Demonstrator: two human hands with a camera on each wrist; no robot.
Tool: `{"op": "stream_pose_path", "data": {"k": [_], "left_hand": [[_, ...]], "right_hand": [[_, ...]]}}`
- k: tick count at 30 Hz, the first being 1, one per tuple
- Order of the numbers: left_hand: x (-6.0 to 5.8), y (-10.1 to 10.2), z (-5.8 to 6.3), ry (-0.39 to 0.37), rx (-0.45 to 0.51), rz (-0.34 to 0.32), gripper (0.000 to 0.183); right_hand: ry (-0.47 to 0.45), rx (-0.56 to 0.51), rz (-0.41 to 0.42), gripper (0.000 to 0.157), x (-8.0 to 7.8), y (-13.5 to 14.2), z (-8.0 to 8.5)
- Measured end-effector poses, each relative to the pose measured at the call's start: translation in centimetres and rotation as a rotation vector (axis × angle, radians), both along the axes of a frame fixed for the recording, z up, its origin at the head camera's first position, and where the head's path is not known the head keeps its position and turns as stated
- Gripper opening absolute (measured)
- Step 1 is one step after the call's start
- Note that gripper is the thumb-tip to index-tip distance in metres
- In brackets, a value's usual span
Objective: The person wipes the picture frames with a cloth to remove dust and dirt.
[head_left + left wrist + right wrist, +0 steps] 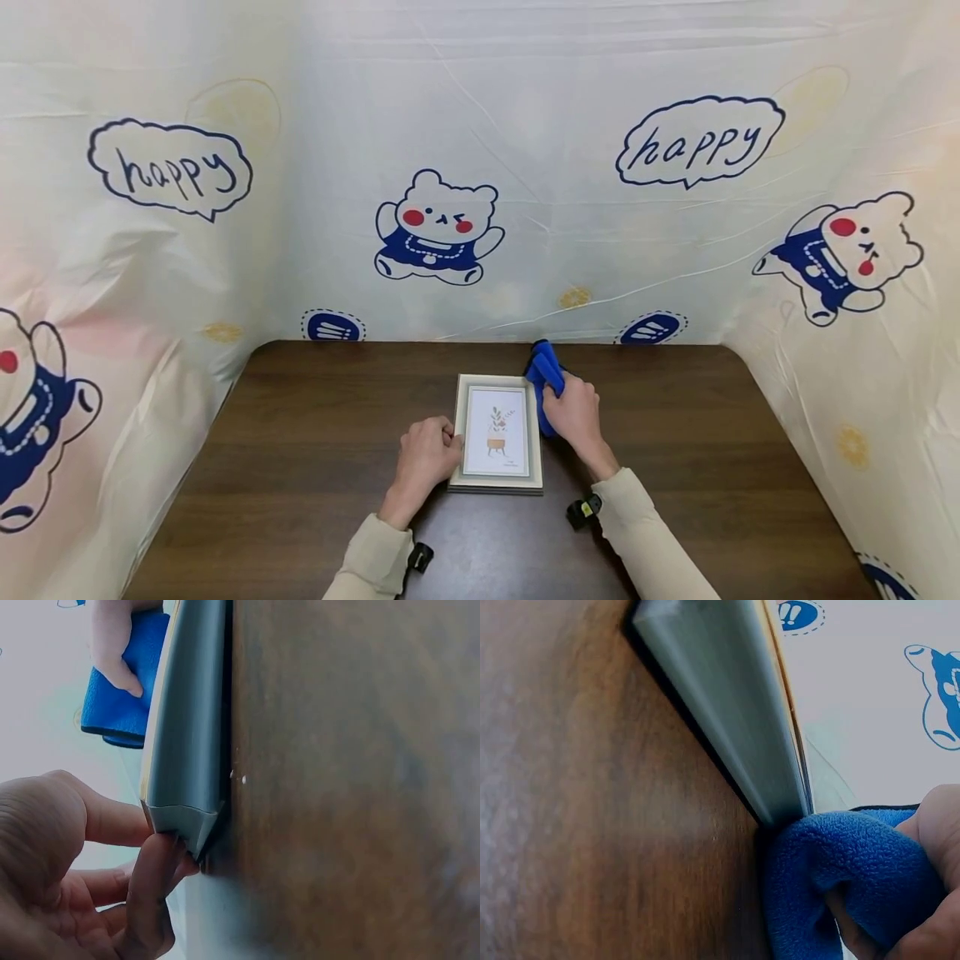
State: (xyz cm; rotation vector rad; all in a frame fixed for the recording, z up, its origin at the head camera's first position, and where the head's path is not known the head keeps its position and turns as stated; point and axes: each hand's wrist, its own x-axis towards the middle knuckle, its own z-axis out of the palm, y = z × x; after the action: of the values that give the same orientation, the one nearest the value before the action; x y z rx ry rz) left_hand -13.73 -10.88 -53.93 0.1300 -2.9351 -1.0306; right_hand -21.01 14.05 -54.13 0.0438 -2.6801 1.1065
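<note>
A picture frame [462, 417] with a cream border and a potted-plant print lies face up on the table. My left hand [426, 454] grips its left edge, and the left wrist view shows the fingers [150, 881] curled at the grey side near a corner. In my right hand [576, 412] is a folded blue cloth [545, 367], held against the frame's upper right edge. The right wrist view shows the fluffy cloth [855, 855] bunched around the frame's corner, with the fingers pinching it from behind.
The dark wooden table [315, 433] reaches back to a pale printed curtain [555, 167] with bears and "happy" bubbles, which also hangs along both sides. Small white specks [244, 779] lie on the wood beside the frame.
</note>
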Motion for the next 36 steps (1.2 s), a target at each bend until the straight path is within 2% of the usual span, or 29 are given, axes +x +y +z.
{"op": "stream_pose_path", "data": {"k": [7,15,25,36], "left_hand": [[0.1,0.1,-0.1,0.027,0.006,-0.005,0.014],[0.2,0.1,-0.2,0.040,0.005,-0.006,0.016],[-0.1,-0.1,-0.4,0.015,0.013,-0.001,0.015],[-0.2,-0.1,-0.4,0.011,0.017,-0.003,0.015]], "right_hand": [[-0.036,-0.002,0.037,0.020,0.4,0.2,0.3],[-0.034,0.030,0.026,0.020,1.1,0.4,0.3],[-0.045,0.019,0.046,0.016,2.2,0.4,0.0],[-0.016,0.047,0.058,0.012,3.8,0.7,-0.1]]}}
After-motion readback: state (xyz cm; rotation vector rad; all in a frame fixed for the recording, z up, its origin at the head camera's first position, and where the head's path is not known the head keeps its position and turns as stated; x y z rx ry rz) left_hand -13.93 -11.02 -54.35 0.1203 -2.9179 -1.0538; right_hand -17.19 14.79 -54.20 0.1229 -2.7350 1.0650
